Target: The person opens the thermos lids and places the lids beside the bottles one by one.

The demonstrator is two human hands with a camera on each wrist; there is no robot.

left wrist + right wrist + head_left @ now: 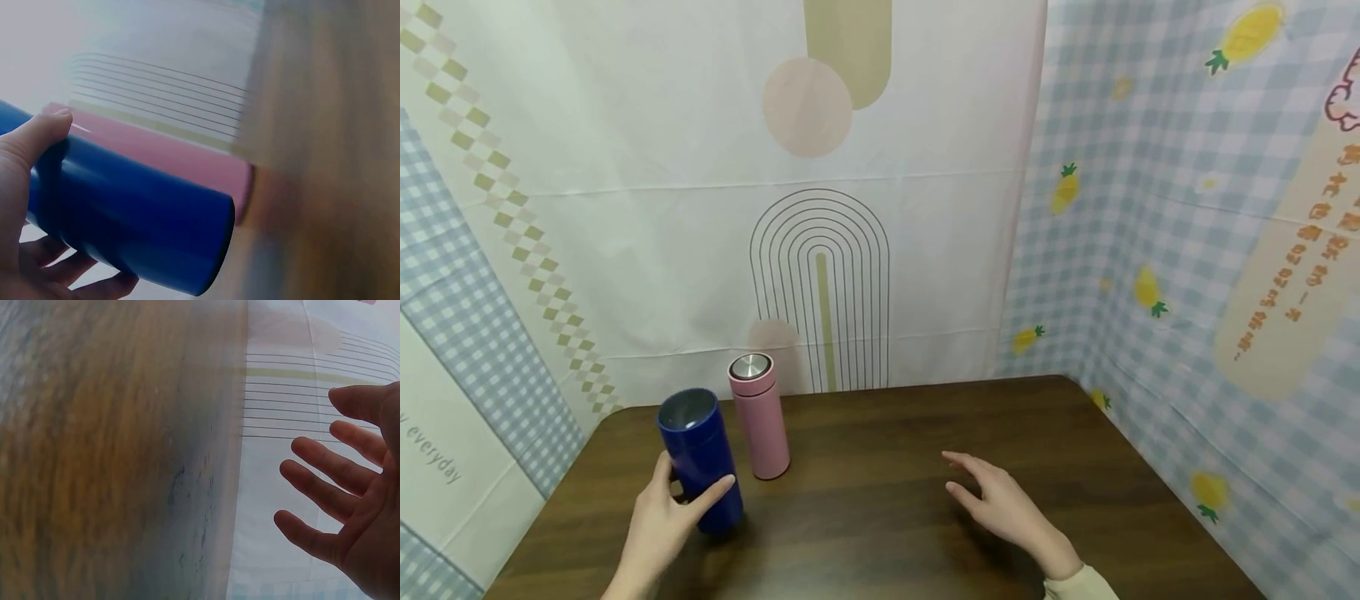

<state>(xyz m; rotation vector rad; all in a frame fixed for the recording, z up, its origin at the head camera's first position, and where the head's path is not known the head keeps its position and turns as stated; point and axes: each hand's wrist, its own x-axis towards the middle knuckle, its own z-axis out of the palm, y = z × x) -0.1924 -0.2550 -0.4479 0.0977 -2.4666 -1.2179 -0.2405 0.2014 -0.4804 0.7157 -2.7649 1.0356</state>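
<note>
My left hand (658,512) grips a dark blue vacuum flask (706,471) around its body, with the thumb on the near side. The flask stands nearly upright, its dark round top facing up. Whether its base touches the table cannot be told. In the left wrist view the blue flask (134,212) lies across the picture, the fingers (106,286) curled beneath it. Just behind and to the right, a pink flask (763,429) with a silver-topped lid stands upright on the table. Over the table's right side hovers my right hand (1003,504), fingers spread and holding nothing.
Both flasks are at the left of a dark brown wooden table (865,517). A pale patterned cloth (677,233) hangs along its back edge. Blue-checked cloth with pineapples (1150,217) hangs on the right side, and another checked cloth (467,333) on the left.
</note>
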